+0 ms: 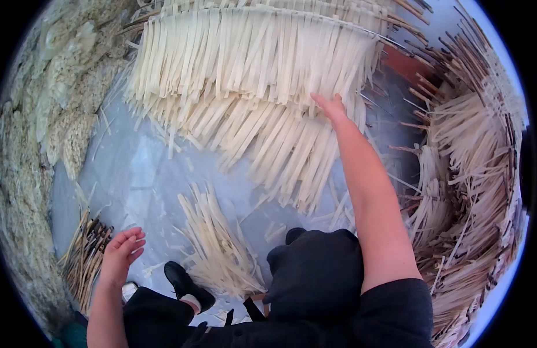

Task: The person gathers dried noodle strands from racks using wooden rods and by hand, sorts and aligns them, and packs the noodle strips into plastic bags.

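Note:
Pale, flat, noodle-like strips (251,58) hang in a dense row from a thin rod (344,24). A lower layer of similar strips (280,145) fans out beneath them. My right hand (332,108) reaches out to the lower right edge of the upper row. Its thumb and fingers are apart, and the fingertips touch or hover just over the strips; I cannot tell which. Low on the left, my left hand (124,249) is raised with loosely bent fingers and nothing visible in it. A bundle of thin sticks (86,255) lies beside that hand.
A loose heap of strips (213,246) lies on the grey-blue sheeted floor (144,165) near my shoe (186,285). Stacked strips on sticks (477,156) line the right side. A rough, crumpled, pale mass (42,122) rises along the left. Stick ends jut out at upper right.

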Motion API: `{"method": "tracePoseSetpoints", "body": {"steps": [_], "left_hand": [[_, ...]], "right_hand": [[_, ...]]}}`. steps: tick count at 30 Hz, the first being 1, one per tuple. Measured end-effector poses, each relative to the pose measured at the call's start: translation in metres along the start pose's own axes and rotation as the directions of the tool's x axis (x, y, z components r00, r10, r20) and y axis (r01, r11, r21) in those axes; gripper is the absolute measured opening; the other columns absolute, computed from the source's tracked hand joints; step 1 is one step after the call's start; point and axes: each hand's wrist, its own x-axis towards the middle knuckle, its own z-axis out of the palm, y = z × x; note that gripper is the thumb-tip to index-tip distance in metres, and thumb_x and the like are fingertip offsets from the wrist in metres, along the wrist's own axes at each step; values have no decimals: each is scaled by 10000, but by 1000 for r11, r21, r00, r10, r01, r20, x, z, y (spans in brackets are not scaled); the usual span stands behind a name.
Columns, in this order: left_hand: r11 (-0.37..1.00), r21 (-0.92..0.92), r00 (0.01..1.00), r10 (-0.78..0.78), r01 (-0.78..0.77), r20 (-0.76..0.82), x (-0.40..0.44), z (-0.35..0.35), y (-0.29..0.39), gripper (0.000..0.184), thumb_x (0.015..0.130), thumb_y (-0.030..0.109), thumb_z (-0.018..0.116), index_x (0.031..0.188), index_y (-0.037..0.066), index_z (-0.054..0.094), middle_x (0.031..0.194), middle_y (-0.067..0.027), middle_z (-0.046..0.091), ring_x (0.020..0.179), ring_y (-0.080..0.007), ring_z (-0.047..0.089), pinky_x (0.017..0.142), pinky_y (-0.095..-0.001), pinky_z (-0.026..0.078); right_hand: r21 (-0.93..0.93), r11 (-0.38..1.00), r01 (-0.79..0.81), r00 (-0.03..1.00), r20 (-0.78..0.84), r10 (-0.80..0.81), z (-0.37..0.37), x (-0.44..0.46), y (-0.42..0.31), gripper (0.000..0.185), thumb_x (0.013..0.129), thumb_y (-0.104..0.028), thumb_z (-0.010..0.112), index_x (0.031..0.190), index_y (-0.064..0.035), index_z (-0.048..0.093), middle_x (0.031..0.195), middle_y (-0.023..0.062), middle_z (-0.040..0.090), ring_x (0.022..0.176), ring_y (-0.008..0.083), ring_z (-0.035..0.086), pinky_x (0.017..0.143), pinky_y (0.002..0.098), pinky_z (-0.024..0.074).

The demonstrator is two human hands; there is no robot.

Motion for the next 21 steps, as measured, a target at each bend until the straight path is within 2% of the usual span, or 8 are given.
{"method": "tracePoseSetpoints", "body": {"steps": [3, 6, 7, 9, 13, 15, 20, 21], "left_hand": [[997, 13, 997, -72, 72, -13, 5, -2, -6, 269, 941, 160, 555, 1187, 57, 592, 1119, -60, 637, 1020, -164, 605, 890, -301, 484], [995, 54, 996, -86, 88, -30, 10, -2, -8, 267, 939, 159, 556, 1182, 54, 594, 1118, -64, 639, 1027, -170, 604, 903, -306, 476], [993, 80, 995, -89, 92, -37, 11, -2, -8, 269, 938, 159, 557, 1183, 54, 594, 1117, -64, 640, 1028, -170, 604, 905, -307, 473], [991, 91, 995, -102, 103, -21, 13, -2, -9, 274, 938, 162, 558, 1187, 54, 592, 1117, -63, 640, 1027, -171, 604, 906, -306, 470], [982, 168, 996, -86, 81, 20, 13, 6, -11, 283, 937, 169, 560, 1195, 55, 589, 1117, -61, 641, 1025, -165, 603, 899, -298, 467], [981, 173, 996, -89, 82, 32, 12, 9, -10, 283, 935, 175, 565, 1193, 60, 591, 1118, -58, 641, 1024, -158, 601, 899, -297, 465], [977, 209, 995, -65, 48, 74, 13, 9, -11, 284, 933, 178, 571, 1193, 67, 592, 1113, -52, 642, 1017, -147, 598, 894, -285, 453], [977, 210, 995, -63, 46, 75, 12, 11, -9, 284, 933, 178, 571, 1193, 67, 592, 1113, -52, 642, 1017, -147, 598, 894, -285, 453]], "right_hand": [[182, 968, -174, 984, -15, 179, 25, 27, -4, 658, 645, -465, 825, 1008, 36, 600, 754, 82, 577, 609, 165, 516, 533, 311, 420], [270, 951, -151, 962, -181, 204, 48, 40, 0, 518, 653, -436, 829, 849, -8, 613, 634, 40, 525, 477, 119, 409, 431, 300, 332], [265, 951, -158, 961, -180, 210, 54, 40, 2, 518, 653, -436, 829, 849, -8, 613, 634, 40, 525, 477, 119, 409, 431, 300, 332], [236, 969, -74, 997, 48, 65, 61, 42, 4, 422, 667, -374, 819, 778, -22, 613, 656, 56, 545, 489, 135, 440, 436, 310, 348], [47, 996, 81, 989, -131, -74, 71, 32, -4, 346, 688, -301, 783, 763, -9, 615, 665, 55, 555, 481, 144, 448, 427, 318, 349], [191, 976, -105, 984, 159, 75, 61, 9, -29, 437, 666, -263, 765, 903, 91, 669, 862, 170, 687, 807, 241, 669, 728, 332, 526], [307, 950, -53, 967, 252, -27, 88, -68, -15, 387, 675, -222, 740, 879, 96, 660, 864, 186, 682, 735, 240, 670, 625, 330, 532], [177, 972, -156, 915, 397, 74, 79, -80, -17, 433, 686, -293, 750, 858, 92, 654, 842, 194, 679, 689, 233, 668, 591, 321, 531]]}}
